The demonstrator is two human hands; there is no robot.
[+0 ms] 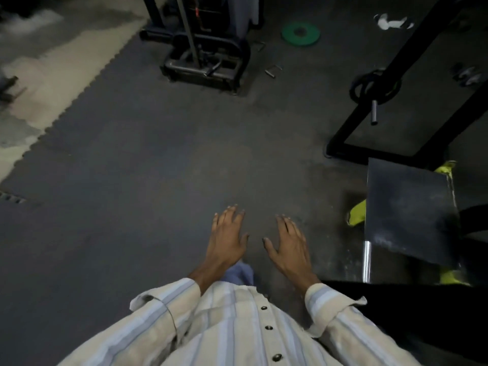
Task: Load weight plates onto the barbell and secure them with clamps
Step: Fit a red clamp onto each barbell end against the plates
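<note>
A green weight plate [300, 33] lies flat on the dark rubber floor at the top, right of centre. A black plate with grip holes [375, 87] hangs on a steel peg [374, 112] of the black rack at upper right. My left hand [227, 237] and my right hand [289, 245] hover palm down over bare floor at lower centre, fingers spread and holding nothing. Both are far from either plate. No barbell shaft or clamp is clearly visible.
A black machine base [203, 62] stands at top centre. The black rack frame [369, 143] and a dark bench pad [409, 215] with yellow-green fittings fill the right side. Small metal pins [272, 71] lie near the machine. The mat's jagged edge [79, 93] runs along the left.
</note>
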